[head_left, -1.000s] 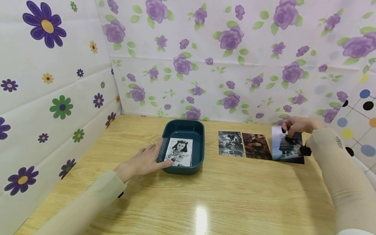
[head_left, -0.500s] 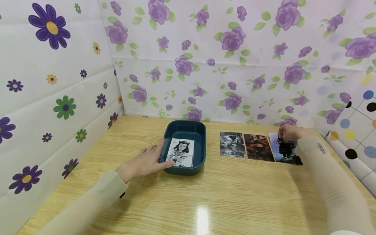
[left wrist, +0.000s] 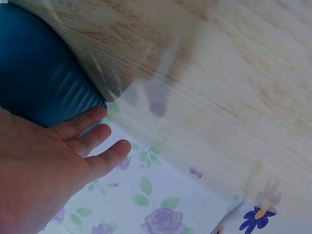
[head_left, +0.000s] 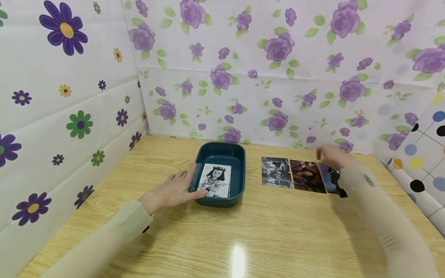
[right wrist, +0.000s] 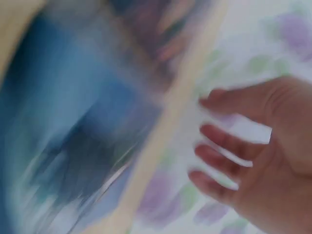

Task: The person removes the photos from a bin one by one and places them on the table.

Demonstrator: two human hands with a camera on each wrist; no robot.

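Observation:
My left hand (head_left: 170, 193) rests against the left side and front corner of a dark teal rectangular tray (head_left: 240, 170), its thumb over the front rim. In the left wrist view, several straight fingers (left wrist: 111, 158) lie along the tray's ribbed outside wall (left wrist: 53, 83). A black-and-white portrait photo (head_left: 219, 177) lies in the tray. My right hand (head_left: 334, 155) is over the back edge of a bluish photo (head_left: 326, 173), which my sleeve partly covers. The right wrist view is blurred; there the loosely bent fingers (right wrist: 214, 187) hold nothing, apart from the bluish photo (right wrist: 97, 112).
A reddish-brown photo (head_left: 307, 175) and a grey photo (head_left: 277, 172) lie in a row left of the bluish one. The wood-grain table (head_left: 278, 231) meets a flowered back curtain (head_left: 208, 108) and a daisy-print side curtain (head_left: 104, 127).
My right hand has moved left and the bluish photo, earlier farther right and overlapping the row's end, now lies beside the reddish-brown one. The hand has let go of it. My left hand stays put.

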